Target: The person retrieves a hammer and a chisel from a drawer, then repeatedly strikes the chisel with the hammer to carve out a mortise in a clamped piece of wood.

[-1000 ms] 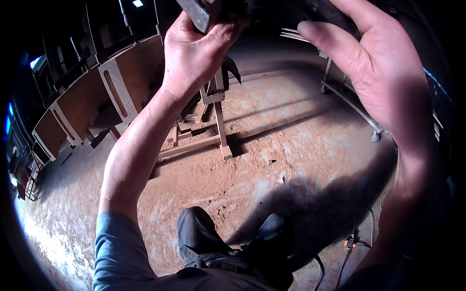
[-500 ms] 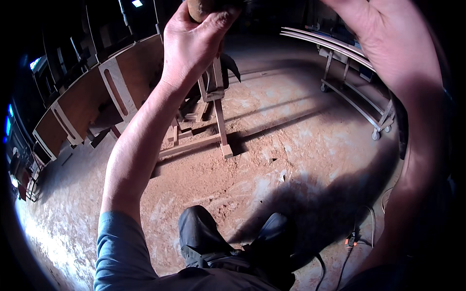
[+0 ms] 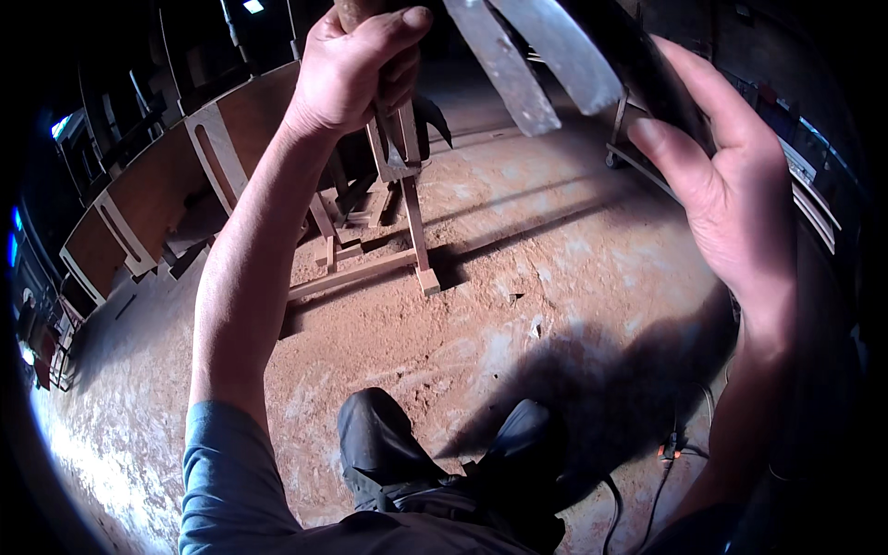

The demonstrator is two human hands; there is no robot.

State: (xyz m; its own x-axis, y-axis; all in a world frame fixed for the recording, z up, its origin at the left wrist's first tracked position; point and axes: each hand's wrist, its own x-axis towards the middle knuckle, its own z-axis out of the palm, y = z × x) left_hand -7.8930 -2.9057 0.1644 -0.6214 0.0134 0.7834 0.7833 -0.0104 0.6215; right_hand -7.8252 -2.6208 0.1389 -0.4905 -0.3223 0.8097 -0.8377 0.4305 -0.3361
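My left hand (image 3: 347, 79) is closed around the wooden handle (image 3: 359, 11) of what looks like a chisel, at the top of the view. Its blade is mostly hidden below the fist, in front of a wooden stand (image 3: 414, 222). On the right, my right hand (image 3: 740, 185) wraps round the dark handle of a claw hammer (image 3: 564, 55). The hammer's two flat metal prongs are close and large at the top centre, pointing downward. What lies above the picture's upper edge cannot be seen.
Curved wooden panels (image 3: 153, 199) with slotted braces and upright clamps stand at left. A wheeled cart (image 3: 638, 166) is partly hidden behind my right hand. Shavings and sawdust cover the floor (image 3: 499, 342). A cable with an orange connector (image 3: 668, 451) lies at lower right.
The hammer has come into view at the top, and my right hand has moved down. My left hand has shifted slightly left and down, still gripping the wooden handle.
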